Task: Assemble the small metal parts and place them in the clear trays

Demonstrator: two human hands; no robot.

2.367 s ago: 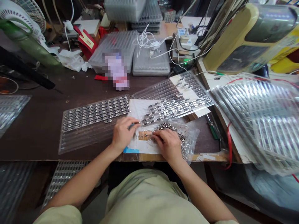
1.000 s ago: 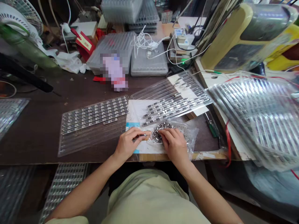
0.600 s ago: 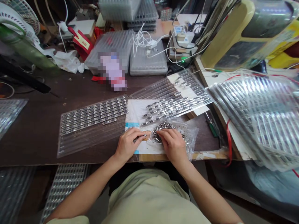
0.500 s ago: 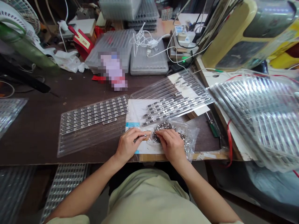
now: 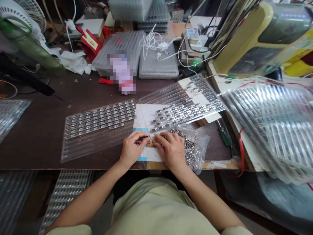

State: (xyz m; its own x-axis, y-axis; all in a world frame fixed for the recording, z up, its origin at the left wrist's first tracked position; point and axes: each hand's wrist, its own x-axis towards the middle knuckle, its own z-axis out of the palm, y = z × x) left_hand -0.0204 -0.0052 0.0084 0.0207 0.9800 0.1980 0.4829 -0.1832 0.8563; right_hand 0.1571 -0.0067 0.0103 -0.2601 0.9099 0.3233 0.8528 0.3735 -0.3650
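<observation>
My left hand point(image 5: 131, 147) pinches a small metal D-sub connector point(image 5: 146, 137) between thumb and fingertips. My right hand point(image 5: 171, 148) is curled close beside it, fingertips bent together over a small brown block point(image 5: 150, 143); whatever they hold is too small to make out. Under and behind my right hand lies a clear plastic bag point(image 5: 195, 158) with a heap of tiny metal parts point(image 5: 189, 143). Left of my hands, a clear ribbed tray point(image 5: 80, 148) carries rows of connectors. Another ribbed tray point(image 5: 163, 98), partly filled with connectors, slants behind my hands.
A green-handled screwdriver point(image 5: 224, 137) lies to the right. Stacked clear trays point(image 5: 266, 130) occupy the right side, near a yellow machine point(image 5: 244, 42). At the back are closed trays point(image 5: 158, 70) with a white cable point(image 5: 153, 42) on top. A black tool point(image 5: 29, 78) juts in from the left.
My right hand has moved left, from the heap of tiny metal parts to beside the connector in my left hand. The left hand keeps its pinch, and the camera view has shifted slightly.
</observation>
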